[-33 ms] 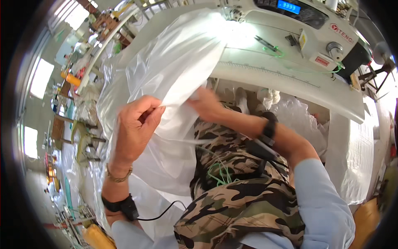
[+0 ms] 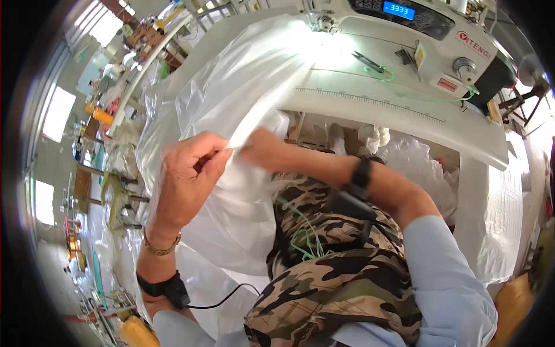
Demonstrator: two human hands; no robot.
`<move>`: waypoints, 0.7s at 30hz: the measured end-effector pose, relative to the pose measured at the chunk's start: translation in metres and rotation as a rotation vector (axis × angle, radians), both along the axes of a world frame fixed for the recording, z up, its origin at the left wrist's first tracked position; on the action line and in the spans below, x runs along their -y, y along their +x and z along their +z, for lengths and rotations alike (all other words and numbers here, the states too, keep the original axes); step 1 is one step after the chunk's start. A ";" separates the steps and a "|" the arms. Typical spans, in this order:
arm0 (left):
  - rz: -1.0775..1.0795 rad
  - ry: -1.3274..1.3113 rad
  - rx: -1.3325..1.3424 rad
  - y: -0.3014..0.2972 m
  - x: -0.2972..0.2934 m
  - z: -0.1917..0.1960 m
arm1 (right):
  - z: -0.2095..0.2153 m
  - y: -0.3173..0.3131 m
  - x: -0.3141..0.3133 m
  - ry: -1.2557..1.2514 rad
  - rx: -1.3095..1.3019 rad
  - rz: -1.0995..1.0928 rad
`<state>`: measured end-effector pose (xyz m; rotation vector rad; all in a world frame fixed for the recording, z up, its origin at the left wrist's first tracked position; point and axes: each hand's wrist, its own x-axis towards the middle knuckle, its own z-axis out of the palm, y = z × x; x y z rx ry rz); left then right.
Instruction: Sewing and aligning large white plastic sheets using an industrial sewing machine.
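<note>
Right of white material (image 2: 217,92), red machine lettering (image 2: 474,45)

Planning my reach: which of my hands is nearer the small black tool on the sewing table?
Right. The right hand, blurred, is by the white material, toward you and left of the black tool; the left hand pinches the material farther left.

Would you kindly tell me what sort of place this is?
Apparently a sewing workshop: a white sewing machine with a lit blue display stands on a pale worktable marked with a ruler scale, and the left hand pinches shiny white sheet material.
</note>
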<state>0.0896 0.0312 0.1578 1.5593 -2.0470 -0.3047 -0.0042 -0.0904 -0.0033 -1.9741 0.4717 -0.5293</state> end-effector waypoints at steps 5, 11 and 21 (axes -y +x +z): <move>-0.272 -0.060 0.375 -0.017 0.011 0.020 | 0.082 0.060 -0.010 -0.455 0.649 0.112; -0.315 0.020 0.422 -0.012 -0.016 -0.113 | -0.063 0.008 -0.021 -0.804 0.592 -0.122; 0.169 0.006 -0.180 -0.024 -0.037 -0.207 | 0.020 -0.105 0.040 -0.736 -0.216 0.051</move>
